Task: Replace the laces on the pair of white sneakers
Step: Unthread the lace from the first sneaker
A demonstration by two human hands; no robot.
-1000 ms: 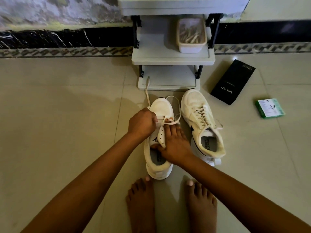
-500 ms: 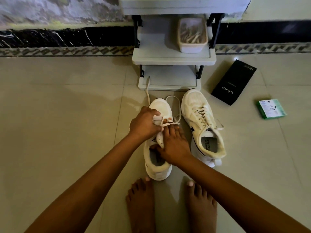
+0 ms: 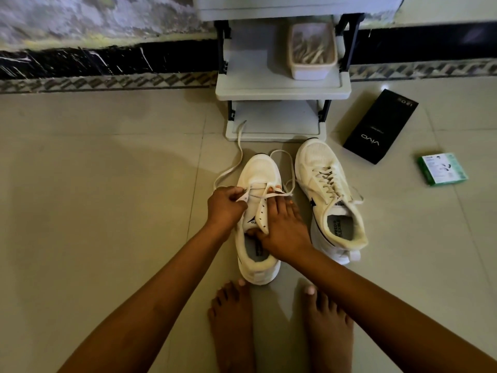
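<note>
Two white sneakers stand on the tiled floor in front of my bare feet. The left sneaker (image 3: 259, 170) has a white lace (image 3: 240, 146) threaded only through its lowest eyelets, its loose ends trailing toward the shelf. My left hand (image 3: 226, 207) pinches the lace at the shoe's left eyelet row. My right hand (image 3: 282, 230) rests over the tongue and right eyelet flap, thumb tucked at the shoe's opening, fingers lying along the flap. The right sneaker (image 3: 329, 195) is fully laced with a greyish lace and stands untouched.
A small grey shelf unit (image 3: 282, 90) stands just beyond the sneakers, holding a tub of laces (image 3: 312, 53). A black box (image 3: 380, 126) and a small green box (image 3: 442, 169) lie on the floor to the right. A dark skirting wall (image 3: 94, 63) runs behind.
My left hand has shifted a little left and down along the lace, drawing it out sideways across the shoe. My right hand has stayed on the tongue.
</note>
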